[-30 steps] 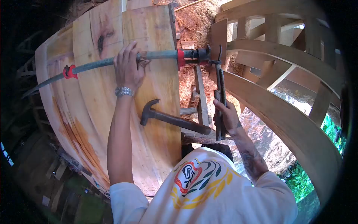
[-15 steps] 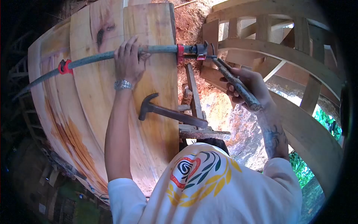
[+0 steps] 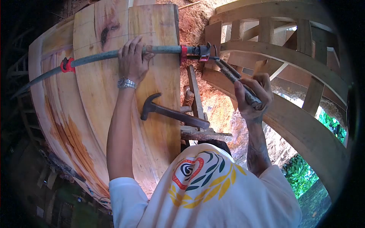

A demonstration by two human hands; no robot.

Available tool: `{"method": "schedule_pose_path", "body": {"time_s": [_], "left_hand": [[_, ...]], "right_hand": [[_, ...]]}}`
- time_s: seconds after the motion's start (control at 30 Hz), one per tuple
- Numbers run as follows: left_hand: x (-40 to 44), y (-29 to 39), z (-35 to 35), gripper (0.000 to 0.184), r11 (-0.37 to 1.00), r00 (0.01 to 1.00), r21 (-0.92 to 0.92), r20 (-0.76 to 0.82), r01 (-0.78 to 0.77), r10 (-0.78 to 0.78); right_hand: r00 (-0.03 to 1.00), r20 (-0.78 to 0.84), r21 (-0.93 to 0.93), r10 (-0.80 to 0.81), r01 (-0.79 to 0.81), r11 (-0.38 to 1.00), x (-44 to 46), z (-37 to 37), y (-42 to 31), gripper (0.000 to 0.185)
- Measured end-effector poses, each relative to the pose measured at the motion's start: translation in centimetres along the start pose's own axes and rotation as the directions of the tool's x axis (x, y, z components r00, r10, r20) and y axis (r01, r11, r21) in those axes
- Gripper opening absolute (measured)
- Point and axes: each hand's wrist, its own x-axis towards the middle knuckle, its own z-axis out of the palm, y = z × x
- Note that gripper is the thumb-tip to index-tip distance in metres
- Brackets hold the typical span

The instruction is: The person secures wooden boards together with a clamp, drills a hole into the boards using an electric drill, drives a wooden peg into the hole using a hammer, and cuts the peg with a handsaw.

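A long grey pipe clamp (image 3: 99,55) with red fittings lies across the wide wooden boards (image 3: 159,79). My left hand (image 3: 132,62), with a metal watch at the wrist, rests over the pipe, its fingers wrapped on it. At the clamp's right end, beyond the boards' edge, a screw joins a grey metal handle (image 3: 229,72), which slants down to the right. My right hand (image 3: 254,93) is closed around the lower part of this handle. A hammer (image 3: 175,115) lies on the boards below the pipe, its handle reaching past their right edge.
A curved wooden lattice frame (image 3: 292,117) stands on the right. Between it and the boards are wooden supports (image 3: 195,93) above reddish ground covered with shavings. Green plants (image 3: 300,171) show at the lower right. Dark ground with scattered pieces lies at the lower left.
The handle has swung from nearly upright to a slant, and my right hand has moved up with it. Since the middle frame my right hand's grip has turned. My left hand stays on the pipe.
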Motion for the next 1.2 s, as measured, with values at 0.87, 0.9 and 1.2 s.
{"method": "schedule_pose_path", "body": {"time_s": [0.87,0.9,1.2], "left_hand": [[0.0,0.3,0.0,0.043,1.0,1.0,-0.028,-0.027,0.005,-0.006],[0.0,0.3,0.1,0.044,1.0,1.0,-0.023,-0.031,0.003,-0.003],[-0.1,0.4,0.1,0.047,1.0,1.0,-0.003,-0.014,0.014,-0.014]], "right_hand": [[0.915,0.282,0.295,0.289,-0.369,0.881,19.2,8.3,7.3,0.018],[0.919,0.29,0.312,0.268,-0.355,0.881,19.7,8.8,7.9,0.018],[0.876,0.352,0.309,0.329,-0.44,0.843,20.5,9.7,8.2,0.021]]}}
